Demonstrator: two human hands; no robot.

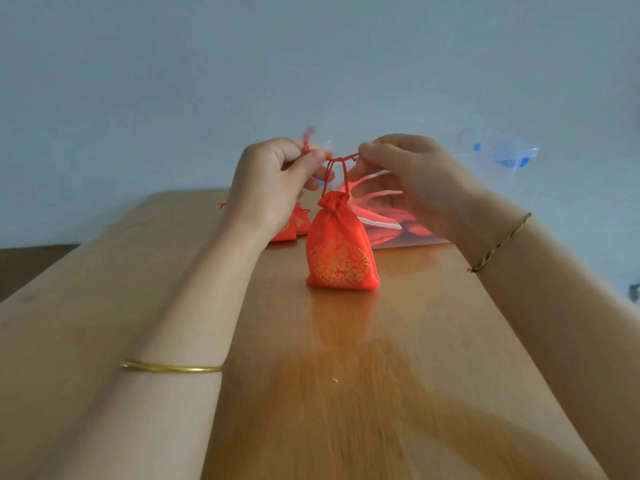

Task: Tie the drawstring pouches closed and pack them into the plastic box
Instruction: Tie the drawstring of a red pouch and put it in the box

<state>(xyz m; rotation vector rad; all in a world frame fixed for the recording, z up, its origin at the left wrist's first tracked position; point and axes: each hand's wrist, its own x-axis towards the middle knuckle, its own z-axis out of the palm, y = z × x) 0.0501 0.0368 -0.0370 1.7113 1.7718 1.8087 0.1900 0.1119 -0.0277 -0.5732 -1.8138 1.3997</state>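
red pouch (341,251) upright on table (398,358), both hands — left hand (277,181), right hand (412,178) — pinching drawstring (341,160)

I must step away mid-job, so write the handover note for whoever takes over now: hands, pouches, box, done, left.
Left hand pinches one end of the red drawstring cord; right hand pinches the other, cord taut between them.
Red fabric pouch with gold print stands upright on the wooden table under the hands, neck cinched.
Two more red pouches sit behind the left hand; the clear plastic box is behind the right hand, contents blurred.
Done: neck drawn shut. Left: finish the knot, pack this pouch, then the others.
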